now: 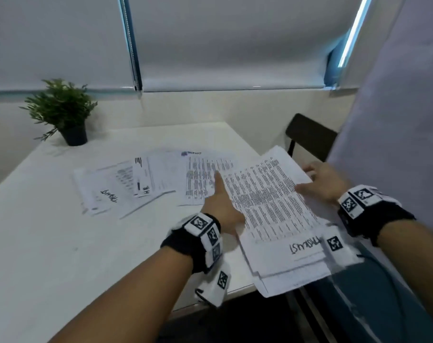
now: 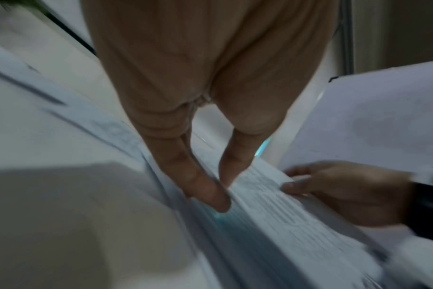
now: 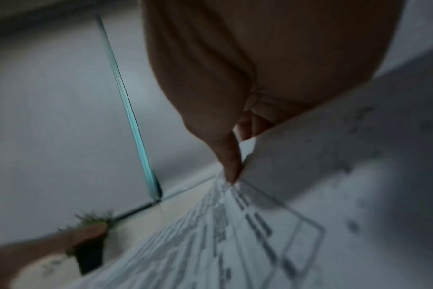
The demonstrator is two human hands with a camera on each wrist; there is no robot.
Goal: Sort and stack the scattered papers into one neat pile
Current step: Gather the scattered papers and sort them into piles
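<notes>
- Papers were the subject: loose printed sheets [image 1: 126, 184] lay fanned and overlapping on the white table [image 1: 37, 243], toward its far middle, some with handwriting on them.
- At the far left corner of the table stood a small potted plant [image 1: 62, 112], well apart from the sheets.
- One printed page [image 1: 203, 179] lay at the right end of the scatter, just beside the gathered stack.
- The left hand [image 1: 220, 201] reached forward over that page with its fingers extended and close together. In the left wrist view the fingertips [image 2: 210, 193] sat at the edge of the paper. Whether they had pinched a sheet could not be told through the blur.
- The gathered stack [image 1: 272, 211] was at the near right corner of the table, raised and tilted, its near edge overhanging the table. The sheets in it were offset, not squared.
- The right hand [image 1: 322, 181] held the stack at its far right edge, thumb on top and fingers underneath.
- Beyond the right hand a dark chair back [image 1: 309, 137] showed against the wall.
- Judged by look, the sheets would be light, floppy and prone to sliding over one another. A loose sheet would best be taken by an edge or corner, and the stack supported from below.
</notes>
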